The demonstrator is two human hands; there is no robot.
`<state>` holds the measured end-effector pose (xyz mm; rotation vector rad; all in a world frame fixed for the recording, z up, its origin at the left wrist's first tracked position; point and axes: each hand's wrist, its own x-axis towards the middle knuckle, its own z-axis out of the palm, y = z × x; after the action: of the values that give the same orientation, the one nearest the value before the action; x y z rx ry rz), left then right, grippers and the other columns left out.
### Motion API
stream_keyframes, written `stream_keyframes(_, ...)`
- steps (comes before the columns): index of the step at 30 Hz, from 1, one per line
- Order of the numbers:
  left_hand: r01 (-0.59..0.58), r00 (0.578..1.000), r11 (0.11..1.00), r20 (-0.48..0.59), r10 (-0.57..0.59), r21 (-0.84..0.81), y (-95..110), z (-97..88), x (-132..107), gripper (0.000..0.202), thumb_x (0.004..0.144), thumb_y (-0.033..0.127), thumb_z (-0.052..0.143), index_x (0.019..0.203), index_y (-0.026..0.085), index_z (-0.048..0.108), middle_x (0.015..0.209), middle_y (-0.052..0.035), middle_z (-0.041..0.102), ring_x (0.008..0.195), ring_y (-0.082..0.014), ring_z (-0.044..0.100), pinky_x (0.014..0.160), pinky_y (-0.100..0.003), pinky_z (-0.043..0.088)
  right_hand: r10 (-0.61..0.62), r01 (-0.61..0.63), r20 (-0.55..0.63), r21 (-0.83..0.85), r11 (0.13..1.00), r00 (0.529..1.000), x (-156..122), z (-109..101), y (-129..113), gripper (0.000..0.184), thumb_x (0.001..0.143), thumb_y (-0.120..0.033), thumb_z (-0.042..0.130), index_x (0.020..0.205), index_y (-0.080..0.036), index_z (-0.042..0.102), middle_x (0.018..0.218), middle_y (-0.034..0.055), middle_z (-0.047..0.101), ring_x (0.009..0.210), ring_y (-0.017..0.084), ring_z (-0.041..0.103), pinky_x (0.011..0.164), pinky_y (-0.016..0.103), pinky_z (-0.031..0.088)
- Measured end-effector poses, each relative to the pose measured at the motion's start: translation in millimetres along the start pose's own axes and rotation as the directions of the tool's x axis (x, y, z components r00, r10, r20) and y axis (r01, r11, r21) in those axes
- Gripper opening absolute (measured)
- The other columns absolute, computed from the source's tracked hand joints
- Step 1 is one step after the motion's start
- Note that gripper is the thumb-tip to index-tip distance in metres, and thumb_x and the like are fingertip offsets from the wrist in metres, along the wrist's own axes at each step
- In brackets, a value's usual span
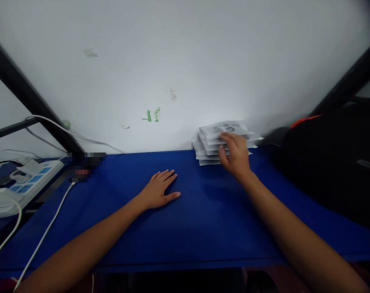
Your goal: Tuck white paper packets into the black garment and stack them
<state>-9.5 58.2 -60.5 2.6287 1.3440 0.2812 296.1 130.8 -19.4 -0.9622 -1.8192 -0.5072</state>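
Note:
My left hand (pixel 159 189) lies flat on the blue tabletop (pixel 179 232), fingers spread, with nothing in it. To its right, against the wall, stands an uneven stack of flat white packets (pixel 210 143). The top packet bears dark print, too blurred to read. My right hand (pixel 234 154) is at the front of this stack, fingers bent over its near edge and thumb held apart below them. It hides part of the packets, and I cannot tell whether the fingertips touch them.
A large black bag-like object (pixel 331 162) with an orange edge fills the right side. At left are a white power strip (pixel 35 181) with cables and a pixelated dark item (pixel 85 167), a white cable (pixel 47 230) running from it. A white wall (pixel 197 61) rises behind.

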Motion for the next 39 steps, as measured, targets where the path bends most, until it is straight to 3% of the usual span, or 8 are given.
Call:
stream_keyframes(8, 0.015, 1.000, 1.000, 0.015, -0.015, -0.019, 3.1, -2.4, 0.7, 0.074, 0.090, 0.069, 0.039, 0.147, 0.022, 0.034, 0.156, -0.0096, 0.029, 0.144, -0.0307, 0.025, 0.116, -0.051, 0.018, 0.136, -0.091, 0.169, -0.248, 0.965, 0.976, -9.7, 2.0, 48.9, 0.050, 0.083, -0.012, 0.045, 0.132, -0.012, 0.053, 0.134, 0.0166, 0.056, 0.124, 0.031, 0.050, 0.103, 0.050, 0.040)
stream_keyframes(15, 0.039, 0.999, 0.999, 0.025, -0.039, -0.030, 5.0, -4.2, 1.2, 0.074, 0.089, 0.068, 0.042, 0.147, 0.022, 0.034, 0.157, -0.0089, 0.028, 0.144, -0.0303, 0.024, 0.117, -0.051, 0.017, 0.171, -0.103, 0.160, -0.362, 0.926, 0.972, -11.0, 2.2, 54.3, 0.038, 0.085, -0.013, 0.045, 0.119, -0.012, 0.062, 0.117, 0.0145, 0.066, 0.105, 0.029, 0.054, 0.092, 0.044, 0.044)
stream_keyframes(22, 0.051, 0.998, 0.996, 0.038, -0.048, -0.078, 6.1, -6.6, -0.1, 0.073, 0.088, 0.067, 0.045, 0.146, 0.023, 0.037, 0.156, -0.0086, 0.029, 0.145, -0.0306, 0.023, 0.118, -0.052, 0.015, 0.160, -0.147, 0.001, -0.388, 0.910, 0.987, -12.8, -0.3, 60.6, 0.034, 0.078, -0.008, 0.047, 0.108, -0.013, 0.063, 0.103, 0.0142, 0.066, 0.094, 0.028, 0.055, 0.085, 0.043, 0.045)
stream_keyframes(27, 0.087, 0.967, 0.884, -0.174, -0.186, -0.459, -1.9, -0.3, 5.0, 0.062, 0.085, 0.064, 0.053, 0.131, 0.023, 0.054, 0.141, -0.0104, 0.051, 0.133, -0.0303, 0.044, 0.113, -0.049, 0.028, -0.119, 0.055, -0.176, -0.330, 0.942, 0.977, 4.1, -16.2, 12.5, 0.033, 0.082, -0.009, 0.044, 0.110, -0.019, 0.058, 0.101, 0.0100, 0.065, 0.093, 0.025, 0.058, 0.089, 0.045, 0.045)
stream_keyframes(30, 0.039, 0.810, 0.563, -0.304, -0.502, -0.826, -12.4, -1.2, 11.1, 0.054, 0.087, 0.067, 0.046, 0.110, 0.021, 0.063, 0.115, -0.0100, 0.066, 0.108, -0.0267, 0.062, 0.093, -0.041, 0.048, -0.338, 0.302, -0.142, -0.224, 0.927, 0.931, 4.9, -20.7, -46.1, 0.031, 0.086, -0.006, 0.048, 0.112, -0.021, 0.057, 0.095, 0.0059, 0.067, 0.091, 0.020, 0.059, 0.093, 0.041, 0.045)
stream_keyframes(33, -0.079, 0.662, 0.328, -0.296, -0.689, -0.941, -25.5, -9.1, 13.6, 0.056, 0.083, 0.069, 0.047, 0.095, 0.018, 0.066, 0.101, -0.0092, 0.069, 0.093, -0.0243, 0.065, 0.080, -0.036, 0.052, -0.509, 0.509, 0.019, -0.013, 0.860, 0.860, -5.5, -15.8, -96.0, 0.026, 0.091, -0.008, 0.049, 0.112, -0.019, 0.059, 0.090, 0.0049, 0.068, 0.089, 0.018, 0.059, 0.095, 0.039, 0.045)
stream_keyframes(36, -0.066, 0.698, 0.309, -0.265, -0.665, -0.949, -36.3, -21.3, 9.9, 0.050, 0.080, 0.064, 0.055, 0.087, 0.015, 0.066, 0.092, -0.0092, 0.071, 0.081, -0.0223, 0.066, 0.075, -0.035, 0.052, -0.643, 0.626, 0.108, 0.159, 0.764, 0.758, -16.9, -6.4, -120.2, 0.022, 0.093, -0.008, 0.045, 0.104, -0.017, 0.062, 0.081, 0.0034, 0.067, 0.075, 0.016, 0.057, 0.082, 0.035, 0.047)
stream_keyframes(39, -0.001, 0.806, 0.561, -0.333, -0.489, -0.828, -36.2, -34.6, 2.3, 0.038, 0.080, 0.054, 0.060, 0.085, 0.016, 0.066, 0.087, -0.0079, 0.071, 0.079, -0.0220, 0.065, 0.076, -0.038, 0.051, -0.708, 0.663, 0.200, 0.253, 0.705, 0.677, -23.7, 1.1, -125.3, 0.022, 0.095, -0.009, 0.044, 0.101, -0.015, 0.064, 0.077, 0.0041, 0.065, 0.068, 0.016, 0.053, 0.064, 0.032, 0.044)
